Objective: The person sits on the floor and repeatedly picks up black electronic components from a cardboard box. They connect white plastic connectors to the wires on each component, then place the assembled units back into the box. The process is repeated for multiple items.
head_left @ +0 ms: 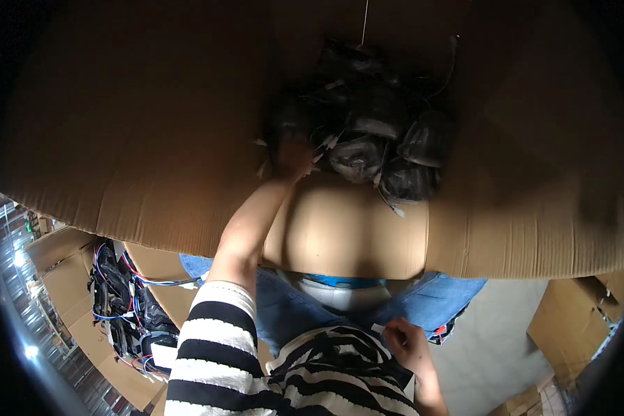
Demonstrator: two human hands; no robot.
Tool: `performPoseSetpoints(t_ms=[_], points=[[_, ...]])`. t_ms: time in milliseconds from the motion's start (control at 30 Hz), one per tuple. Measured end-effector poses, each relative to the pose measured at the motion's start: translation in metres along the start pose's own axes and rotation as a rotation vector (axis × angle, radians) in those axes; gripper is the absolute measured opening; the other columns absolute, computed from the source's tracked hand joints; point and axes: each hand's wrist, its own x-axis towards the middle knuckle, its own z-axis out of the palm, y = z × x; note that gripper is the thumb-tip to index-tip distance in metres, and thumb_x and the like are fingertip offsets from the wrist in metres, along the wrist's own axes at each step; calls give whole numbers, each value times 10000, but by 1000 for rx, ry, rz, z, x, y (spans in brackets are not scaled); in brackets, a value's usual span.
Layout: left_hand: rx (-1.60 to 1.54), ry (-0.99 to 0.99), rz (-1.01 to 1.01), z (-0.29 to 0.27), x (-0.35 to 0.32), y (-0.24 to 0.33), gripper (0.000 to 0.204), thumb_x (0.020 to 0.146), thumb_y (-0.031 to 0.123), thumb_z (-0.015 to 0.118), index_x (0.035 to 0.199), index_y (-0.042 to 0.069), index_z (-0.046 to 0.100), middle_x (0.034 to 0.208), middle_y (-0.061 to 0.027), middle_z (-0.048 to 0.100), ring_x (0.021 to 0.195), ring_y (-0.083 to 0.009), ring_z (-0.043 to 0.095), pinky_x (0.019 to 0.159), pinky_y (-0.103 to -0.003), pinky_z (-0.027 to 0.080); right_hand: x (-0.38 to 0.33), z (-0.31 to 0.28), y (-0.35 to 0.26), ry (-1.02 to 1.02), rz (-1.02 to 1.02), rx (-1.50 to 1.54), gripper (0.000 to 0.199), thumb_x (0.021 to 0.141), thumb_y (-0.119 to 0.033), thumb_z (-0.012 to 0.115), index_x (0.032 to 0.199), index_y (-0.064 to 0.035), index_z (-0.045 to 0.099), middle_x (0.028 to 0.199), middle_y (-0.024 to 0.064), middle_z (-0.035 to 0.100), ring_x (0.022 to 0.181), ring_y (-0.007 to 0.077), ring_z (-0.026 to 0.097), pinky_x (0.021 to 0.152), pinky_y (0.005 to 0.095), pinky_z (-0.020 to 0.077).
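Note:
My left arm in a black-and-white striped sleeve reaches into a large cardboard box (347,229). My left hand (295,158) is in its shadow, at the left side of a pile of dark rounded parts in clear plastic bags (357,158). Thin wires with white connectors (397,210) trail from the parts. Darkness hides the left fingers, so their grip cannot be made out. Low on the right, by my lap, my right hand (408,343) is closed with curled fingers. A small white piece (378,328) shows at its fingertips; its kind is unclear.
Wide cardboard flaps (527,229) spread out left and right of the opening. At lower left, another carton (69,305) holds black parts with red, blue and white wires (135,305). More cardboard (572,329) stands at lower right on the grey floor (496,333).

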Motion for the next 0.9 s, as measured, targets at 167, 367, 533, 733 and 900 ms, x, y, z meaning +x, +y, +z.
performPoseSetpoints(t_ms=[167,367,533,733,900], points=[[-406,449,-36,21,-12,-19,185,750,136,487,896,43,550,834,-170,555,785,-310,530,699,-403,417,-1,1,-1,6,-15,-13,88,726,-23,558,811,-1,565,682,145,574,581,224,576,536,281,436],[-1065,605,-313,-70,-36,-27,201,846,180,417,895,11,513,693,-164,540,672,-311,537,613,-368,423,1,3,-7,-33,-101,-56,78,711,-9,564,788,-12,570,696,117,576,564,220,548,506,281,416],[-1478,503,-170,-154,-106,-4,258,882,192,379,1015,11,506,635,-78,513,612,-171,512,586,-276,413,-8,-4,-16,15,-205,-94,73,696,0,581,766,-14,568,665,86,563,536,199,520,486,270,399],[-1694,332,179,-177,-196,48,309,900,167,346,1139,17,472,760,-16,525,607,-66,443,567,-189,384,-32,-14,-29,14,-309,-96,87,665,16,602,736,-18,565,619,58,524,494,162,464,464,251,373],[-1602,234,404,-181,-252,86,243,845,64,400,1022,-12,548,697,-74,558,651,-153,547,618,-259,441,-61,-37,-15,151,-401,-29,94,634,52,591,695,-11,558,609,56,514,501,150,458,462,243,362]])
